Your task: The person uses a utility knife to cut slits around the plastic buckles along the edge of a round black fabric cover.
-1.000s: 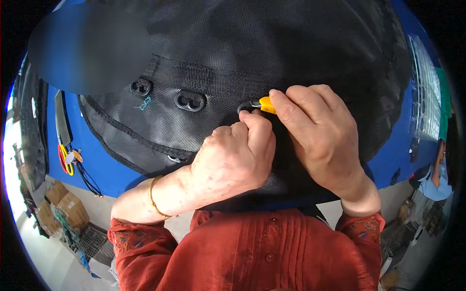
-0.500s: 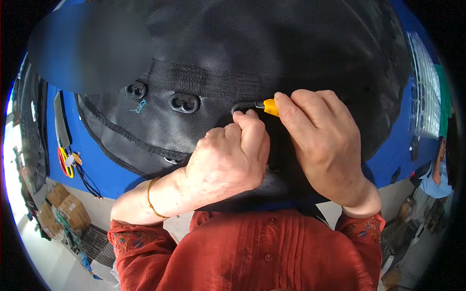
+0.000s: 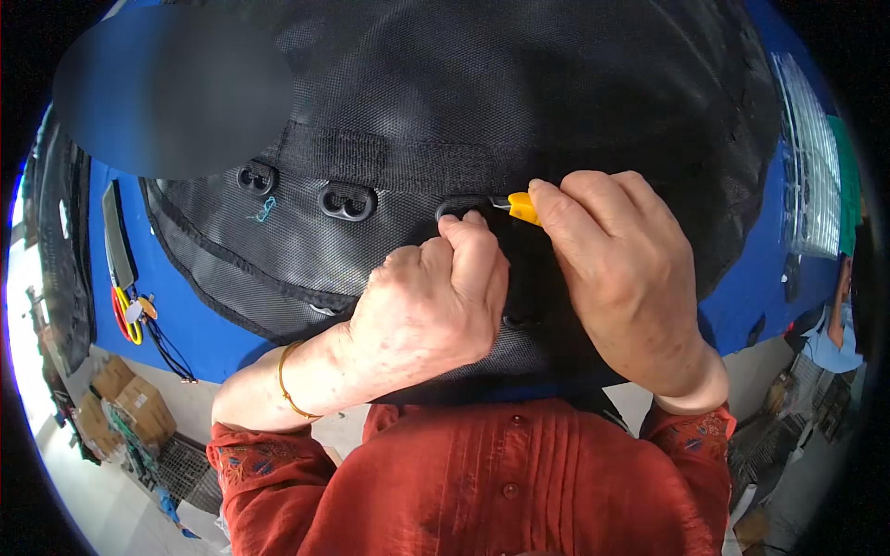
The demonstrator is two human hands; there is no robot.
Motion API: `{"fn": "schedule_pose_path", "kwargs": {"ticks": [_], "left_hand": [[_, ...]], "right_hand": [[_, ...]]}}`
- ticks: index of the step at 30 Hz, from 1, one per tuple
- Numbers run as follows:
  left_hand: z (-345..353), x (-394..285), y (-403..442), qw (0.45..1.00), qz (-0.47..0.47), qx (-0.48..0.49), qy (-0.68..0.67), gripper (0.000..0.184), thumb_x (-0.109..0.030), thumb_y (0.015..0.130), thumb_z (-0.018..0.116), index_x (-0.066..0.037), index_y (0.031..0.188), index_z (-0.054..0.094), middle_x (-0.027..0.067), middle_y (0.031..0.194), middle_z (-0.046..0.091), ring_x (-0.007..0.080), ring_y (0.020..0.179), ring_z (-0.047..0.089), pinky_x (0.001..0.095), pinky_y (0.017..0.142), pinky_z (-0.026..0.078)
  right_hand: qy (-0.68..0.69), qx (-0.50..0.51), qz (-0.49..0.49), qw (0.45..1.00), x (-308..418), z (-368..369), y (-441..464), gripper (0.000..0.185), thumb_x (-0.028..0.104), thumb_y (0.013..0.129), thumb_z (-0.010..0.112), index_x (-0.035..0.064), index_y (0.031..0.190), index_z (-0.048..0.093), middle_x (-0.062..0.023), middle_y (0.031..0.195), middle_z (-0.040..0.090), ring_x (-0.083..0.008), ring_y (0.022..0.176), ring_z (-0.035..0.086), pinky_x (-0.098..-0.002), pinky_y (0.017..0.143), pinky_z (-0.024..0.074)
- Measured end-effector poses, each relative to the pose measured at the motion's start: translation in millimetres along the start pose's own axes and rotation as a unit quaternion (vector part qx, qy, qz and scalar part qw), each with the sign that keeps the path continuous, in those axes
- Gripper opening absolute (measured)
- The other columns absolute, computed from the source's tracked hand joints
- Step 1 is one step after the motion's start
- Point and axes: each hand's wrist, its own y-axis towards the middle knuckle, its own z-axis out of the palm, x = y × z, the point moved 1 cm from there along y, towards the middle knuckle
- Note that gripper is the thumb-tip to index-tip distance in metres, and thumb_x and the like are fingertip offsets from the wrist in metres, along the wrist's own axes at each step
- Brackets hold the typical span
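Note:
A large piece of black woven fabric [image 3: 417,83] covers most of the blue table. My right hand [image 3: 619,269] is closed around a yellow utility knife [image 3: 524,208]; its short blade points left at a black oval plastic fitting [image 3: 451,206]. That fitting sits on the fabric, pinched at its lower edge by the thumb and finger of my left hand [image 3: 426,301], which partly cover it. Two similar fittings with double holes, one nearer [image 3: 347,201] and one farther left [image 3: 257,177], lie in line with it below a black strap [image 3: 408,159]. A tangle of teal thread [image 3: 263,210] rests between them.
On the blue table [image 3: 176,287] at the left lie a knife with a long blade [image 3: 115,232] and scissors with red and yellow handles [image 3: 127,315]. Clear plastic sheets [image 3: 808,157] lie at the right edge. Cardboard boxes [image 3: 139,408] stand on the floor at lower left.
The fabric and its fittings have shifted slightly left in view. My left hand has shifted a little left with the fitting, while the knife in my right hand has moved slightly right.

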Motion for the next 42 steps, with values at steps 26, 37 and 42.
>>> {"fn": "schedule_pose_path", "kwargs": {"ticks": [26,37,42], "left_hand": [[-1.0,0.8,-1.5,0.999,-0.013,0.039,-0.009,0.029,-0.012,0.087,0.071,0.01,0.105,0.068,0.0127,0.09,0.056,0.0142,0.064,0.057,0.027,0.048,0.049],[-0.7,1.1,-3.4,0.997,-0.027,0.063,-0.02,0.036,-0.018,0.094,0.076,0.009,0.115,0.067,0.0069,0.09,0.052,0.0143,0.065,0.058,0.029,0.052,0.052],[-2.5,2.3,-4.0,0.997,-0.023,0.071,-0.013,0.038,-0.019,0.095,0.076,0.011,0.117,0.067,0.0065,0.089,0.052,0.0145,0.065,0.059,0.0286,0.052,0.052]], "right_hand": [[-0.078,-0.199,-0.033,0.976,-56.3,32.3,17.0,0.023,0.011,0.093,0.078,0.0085,0.115,0.077,-0.0038,0.1,0.072,-0.0238,0.091,0.072,-0.037,0.08,0.0595],[-0.071,-0.191,-0.013,0.979,-53.9,35.0,17.4,0.03,0.007,0.088,0.084,0.0087,0.118,0.078,-0.0064,0.104,0.075,-0.0259,0.093,0.073,-0.0383,0.082,0.0609],[-0.066,-0.178,-0.001,0.982,-52.1,33.3,18.2,0.03,0.008,0.089,0.083,0.0099,0.118,0.077,-0.0059,0.104,0.075,-0.0259,0.094,0.073,-0.0381,0.082,0.061]]}}
